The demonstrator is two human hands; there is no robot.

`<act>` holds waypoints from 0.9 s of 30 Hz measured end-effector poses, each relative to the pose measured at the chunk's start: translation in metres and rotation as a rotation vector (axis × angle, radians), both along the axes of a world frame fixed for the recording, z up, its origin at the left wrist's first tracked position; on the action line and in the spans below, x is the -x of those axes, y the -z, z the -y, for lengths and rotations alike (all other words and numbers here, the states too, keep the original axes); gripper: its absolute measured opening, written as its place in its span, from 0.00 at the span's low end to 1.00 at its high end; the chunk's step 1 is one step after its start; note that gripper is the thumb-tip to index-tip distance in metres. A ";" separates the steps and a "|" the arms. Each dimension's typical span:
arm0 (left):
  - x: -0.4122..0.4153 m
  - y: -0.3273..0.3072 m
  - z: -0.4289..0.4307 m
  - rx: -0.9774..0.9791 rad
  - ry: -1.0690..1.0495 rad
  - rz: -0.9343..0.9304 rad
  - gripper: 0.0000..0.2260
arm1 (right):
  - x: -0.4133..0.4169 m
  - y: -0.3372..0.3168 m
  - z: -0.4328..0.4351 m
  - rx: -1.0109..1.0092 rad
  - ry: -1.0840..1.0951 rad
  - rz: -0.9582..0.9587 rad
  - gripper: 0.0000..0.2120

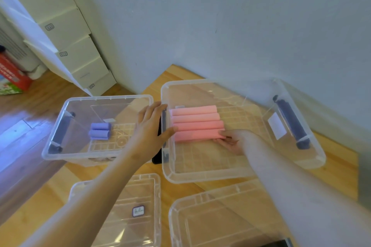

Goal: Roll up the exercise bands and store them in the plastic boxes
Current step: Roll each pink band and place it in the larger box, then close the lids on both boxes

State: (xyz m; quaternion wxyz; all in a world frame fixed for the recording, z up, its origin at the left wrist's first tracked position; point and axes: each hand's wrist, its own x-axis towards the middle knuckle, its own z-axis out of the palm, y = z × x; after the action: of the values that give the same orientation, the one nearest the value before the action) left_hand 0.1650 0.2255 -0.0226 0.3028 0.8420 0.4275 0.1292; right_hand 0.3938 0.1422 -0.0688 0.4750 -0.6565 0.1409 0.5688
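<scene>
Several rolled pink bands [196, 123] lie side by side in the left part of the large clear box [241, 174] on the right. Two rolled purple bands [100, 130] sit in the smaller clear box [60, 156] on the left. My left hand [151, 126] rests with straight fingers on the large box's left rim, its thumb touching the nearest pink roll's left end. My right hand [230, 140] is inside the large box, fingers straight against the right end of the nearest pink roll.
Two clear lids [128, 212] [220, 220] lie on the wooden table [50, 202] in front of the boxes. A black object [156, 158] shows between the boxes. The wall runs behind the large box. White stacked drawers [80, 54] stand at the far left.
</scene>
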 end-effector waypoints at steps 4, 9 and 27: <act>0.001 0.001 -0.001 0.003 0.002 0.000 0.30 | 0.000 0.007 -0.002 0.007 -0.048 0.049 0.14; 0.001 0.002 0.001 -0.007 0.001 0.001 0.30 | 0.000 0.024 -0.009 0.101 -0.218 0.507 0.09; 0.001 0.001 0.002 -0.025 -0.003 -0.043 0.30 | 0.019 -0.024 0.017 0.186 -0.813 0.905 0.16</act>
State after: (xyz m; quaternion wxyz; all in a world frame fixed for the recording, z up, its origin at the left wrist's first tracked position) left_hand 0.1637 0.2232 -0.0240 0.2829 0.8476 0.4335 0.1169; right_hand 0.3749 0.1256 -0.0448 0.1733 -0.8727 -0.2871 0.3548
